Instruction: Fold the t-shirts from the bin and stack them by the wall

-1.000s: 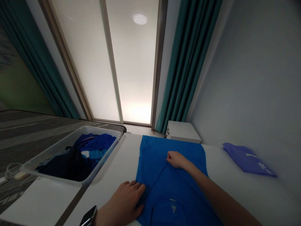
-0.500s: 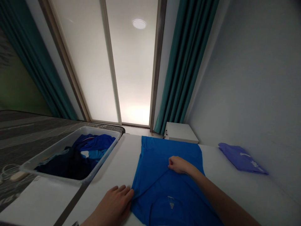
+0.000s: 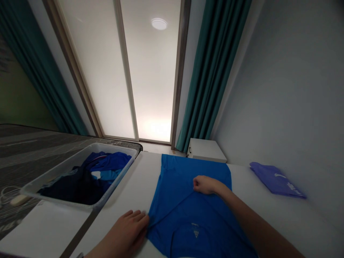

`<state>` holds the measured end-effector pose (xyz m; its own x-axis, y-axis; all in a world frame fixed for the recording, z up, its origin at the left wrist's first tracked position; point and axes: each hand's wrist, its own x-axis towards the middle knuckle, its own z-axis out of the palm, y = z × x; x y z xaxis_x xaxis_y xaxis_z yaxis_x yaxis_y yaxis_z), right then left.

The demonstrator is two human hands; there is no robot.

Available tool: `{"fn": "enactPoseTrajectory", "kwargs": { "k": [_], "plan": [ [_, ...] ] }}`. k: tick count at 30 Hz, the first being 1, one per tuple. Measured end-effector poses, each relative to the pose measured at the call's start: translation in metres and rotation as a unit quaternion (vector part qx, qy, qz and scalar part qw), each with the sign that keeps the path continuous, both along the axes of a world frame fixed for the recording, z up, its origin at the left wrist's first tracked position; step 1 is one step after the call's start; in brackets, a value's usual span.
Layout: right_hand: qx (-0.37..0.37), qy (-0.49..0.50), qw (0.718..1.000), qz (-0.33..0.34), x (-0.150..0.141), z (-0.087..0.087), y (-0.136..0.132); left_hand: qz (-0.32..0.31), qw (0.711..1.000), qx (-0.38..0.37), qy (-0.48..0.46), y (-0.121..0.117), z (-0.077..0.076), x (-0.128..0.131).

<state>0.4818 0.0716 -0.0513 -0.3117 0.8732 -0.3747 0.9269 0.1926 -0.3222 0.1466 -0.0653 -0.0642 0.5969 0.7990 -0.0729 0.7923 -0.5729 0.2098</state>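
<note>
Here, a blue shirt (image 3: 185, 172) is spread on the white surface (image 3: 138, 179).
Its left edge is pinched by the left grip (image 3: 129, 229); farther right, its middle is pinched by the narrowed right grip (image 3: 206, 185), the cloth being creased between.

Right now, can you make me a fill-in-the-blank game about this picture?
1. The shirt that both hands touch is the color ____.
2. The folded purple garment lies toward the picture's ____ side.
3. The hand nearer the tub of clothes is the person's ____ hand.

Missing words: blue; right; left.
</note>
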Motion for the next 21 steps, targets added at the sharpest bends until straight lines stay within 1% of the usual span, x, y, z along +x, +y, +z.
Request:
{"fn": "enactPoseTrajectory", "kwargs": {
  "k": [3, 6, 9, 11, 12, 14, 17, 18, 19, 21],
  "plan": [
    [0.052, 0.030, 0.997, -0.043, 0.025, 0.012, 0.005, -0.011, 1.000, -0.004, -0.014, 0.002, 0.007, -0.006],
    [0.100, 0.044, 0.989, -0.100, 0.063, 0.021, 0.007, 0.005, 0.999, -0.002, -0.044, 0.010, 0.013, -0.010],
    [0.136, 0.043, 0.978, -0.151, 0.097, 0.020, -0.001, 0.005, 0.994, 0.040, -0.097, 0.023, 0.016, 0.000],
    [0.166, 0.037, 0.971, -0.169, 0.109, 0.014, -0.011, -0.017, 0.990, 0.079, -0.116, 0.031, 0.014, 0.016],
    [0.183, 0.034, 0.967, -0.172, 0.110, 0.009, -0.018, -0.031, 0.988, 0.094, -0.118, 0.034, 0.013, 0.027],
    [0.212, 0.026, 0.962, -0.173, 0.104, -0.004, -0.032, -0.063, 0.986, 0.109, -0.110, 0.040, 0.009, 0.051],
    [0.232, 0.014, 0.961, -0.148, 0.078, -0.028, -0.055, -0.115, 0.983, 0.112, -0.092, 0.050, 0.002, 0.085],
    [0.243, -0.001, 0.962, -0.122, 0.068, -0.036, -0.062, -0.124, 0.982, 0.114, -0.088, 0.053, -0.002, 0.093],
    [0.247, -0.017, 0.962, -0.111, 0.059, -0.043, -0.068, -0.128, 0.981, 0.116, -0.084, 0.057, -0.005, 0.100],
    [0.233, -0.031, 0.966, -0.111, 0.044, -0.054, -0.077, -0.123, 0.981, 0.124, -0.079, 0.066, -0.014, 0.107]
  ]
}}
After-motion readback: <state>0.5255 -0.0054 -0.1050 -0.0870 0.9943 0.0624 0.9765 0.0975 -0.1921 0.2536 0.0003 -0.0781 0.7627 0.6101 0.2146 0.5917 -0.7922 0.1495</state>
